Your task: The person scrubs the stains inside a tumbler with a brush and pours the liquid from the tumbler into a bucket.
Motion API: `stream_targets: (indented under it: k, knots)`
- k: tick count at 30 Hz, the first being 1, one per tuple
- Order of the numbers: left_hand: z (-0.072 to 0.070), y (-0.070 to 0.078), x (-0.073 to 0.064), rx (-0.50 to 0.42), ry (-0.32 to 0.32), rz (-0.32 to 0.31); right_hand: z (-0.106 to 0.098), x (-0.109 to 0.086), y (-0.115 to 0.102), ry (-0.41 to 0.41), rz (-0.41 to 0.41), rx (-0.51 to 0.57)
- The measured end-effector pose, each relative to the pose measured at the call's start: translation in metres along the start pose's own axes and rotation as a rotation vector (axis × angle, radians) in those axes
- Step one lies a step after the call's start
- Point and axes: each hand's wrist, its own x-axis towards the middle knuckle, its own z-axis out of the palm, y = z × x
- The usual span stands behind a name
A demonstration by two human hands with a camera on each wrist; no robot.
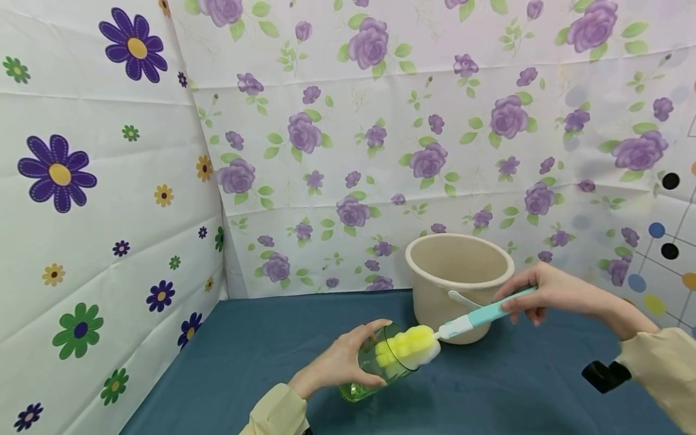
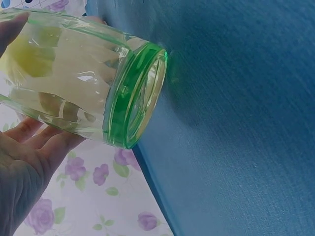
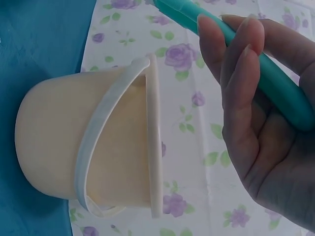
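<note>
My left hand grips a clear green glass, tilted with its mouth toward the right. Its thick green base faces the camera in the left wrist view, close over the table. Into the mouth reaches the yellow and white sponge head of a cup brush; part of the sponge shows through the glass wall. My right hand holds the brush by its turquoise handle, fingers curled round it, as the right wrist view also shows. The handle slants down to the left toward the glass.
A beige bucket with a pale carrying handle stands behind the brush, near the back edge of the blue-covered table. Flowered cloth hangs at the back, and another patterned sheet hangs on the left.
</note>
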Motion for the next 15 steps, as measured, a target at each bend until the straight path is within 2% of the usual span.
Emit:
stream_targets:
  k: [6, 15]
  knots:
    - [-0.0002, 0.0007, -0.0009, 0.010, 0.005, -0.014, 0.0028, 0.0015, 0.0006, -0.007, -0.038, 0.039]
    - [-0.0013, 0.0010, -0.0023, 0.031, 0.016, -0.017, 0.0060, 0.0033, 0.0027, 0.040, -0.027, 0.056]
